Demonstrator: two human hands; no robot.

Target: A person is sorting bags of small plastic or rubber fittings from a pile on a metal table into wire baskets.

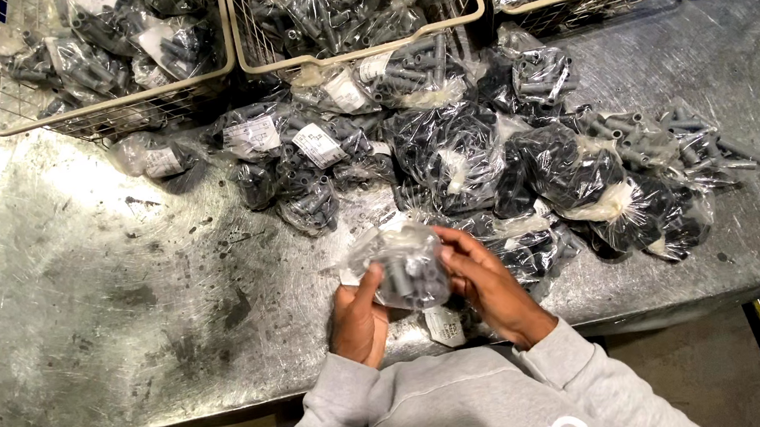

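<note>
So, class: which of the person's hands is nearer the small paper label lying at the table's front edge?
Right. The right hand is just beside the label; the left hand sits farther off, across the held bag.

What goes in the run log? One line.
hands: left and right hold bag | bench: bag pile | rear: baskets

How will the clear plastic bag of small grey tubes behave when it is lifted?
The clear plastic bag of small grey tubes is probably floppy: its film crinkles between the left hand and right hand. The glossy film may be slippery. The loose tubes would likely shift inside.
</note>
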